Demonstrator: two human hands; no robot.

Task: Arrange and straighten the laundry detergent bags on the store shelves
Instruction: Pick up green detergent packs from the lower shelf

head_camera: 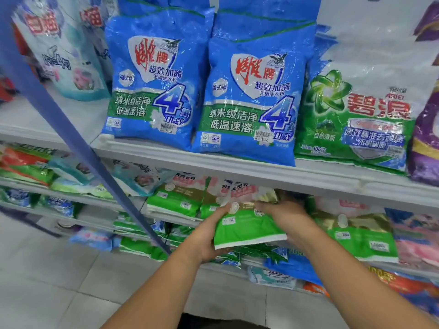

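While both hands gripped one green bag (pixel 247 230) just below the top shelf (pixel 237 169), the step in hand appeared to be the seating of that bag in its row. Left hand (pixel 204 236): at the bag's left edge, thumb laid over the front face, fingers wrapped beneath the lower corner. Right hand (pixel 285 217): at the bag's upper right, fingers curled over the top edge; whether the thumb ran behind could not be told. Bag: between the two hands, touching both, held forward of the second tier below the top shelf, its bottom seam tilted down toward the viewer, its pale upper part overlapping a like bag behind. Neighbours below the top shelf: left green bag (pixel 175 200) leaning back; right green bag (pixel 361 233) lying flatter and further forward. On the top shelf, directly above: two blue bags (pixel 249 100), upright and touching, with a green-and-white bag (pixel 361 115) just beside them. Judgement: the next move called for pushing the held bag back and upright until its face matched the left green bag, squarely, without dragging the bag behind out of line.
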